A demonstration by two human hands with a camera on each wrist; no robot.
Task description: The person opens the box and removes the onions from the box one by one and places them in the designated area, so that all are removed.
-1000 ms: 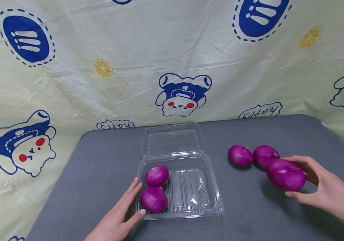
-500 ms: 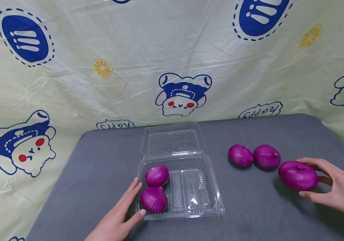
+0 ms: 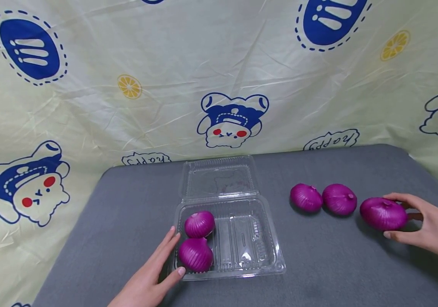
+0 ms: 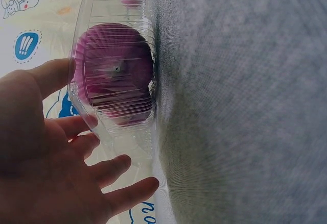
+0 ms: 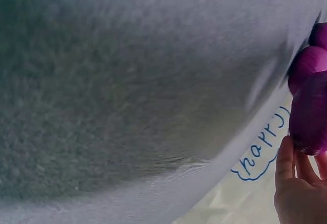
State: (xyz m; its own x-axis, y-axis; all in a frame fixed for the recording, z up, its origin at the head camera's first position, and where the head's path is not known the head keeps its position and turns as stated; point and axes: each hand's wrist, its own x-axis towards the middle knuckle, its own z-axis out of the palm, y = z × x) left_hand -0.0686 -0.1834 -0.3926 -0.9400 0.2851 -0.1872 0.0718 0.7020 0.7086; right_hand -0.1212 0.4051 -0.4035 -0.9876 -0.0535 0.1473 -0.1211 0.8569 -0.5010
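My right hand (image 3: 427, 224) holds a red onion (image 3: 383, 214) between thumb and fingers at the right of the table; the right wrist view shows the same onion (image 5: 309, 114) at its edge. Two more red onions lie side by side left of it, one nearer (image 3: 339, 199) and one farther (image 3: 306, 198). My left hand (image 3: 148, 275) rests with spread fingers against the left rim of a clear plastic clamshell box (image 3: 242, 273). Inside the box's left side sit two red onions, a back one (image 3: 200, 224) and a front one (image 3: 196, 255).
The box's transparent lid (image 3: 219, 177) lies folded back toward the far edge of the grey cloth-covered table (image 3: 127, 204). Behind the table hangs a pale printed curtain (image 3: 165, 51) with blue cartoon figures.
My right hand has carried its onion to the right, away from the two onions beside it, then slightly back and lower toward the table. The left hand has stayed at the box.
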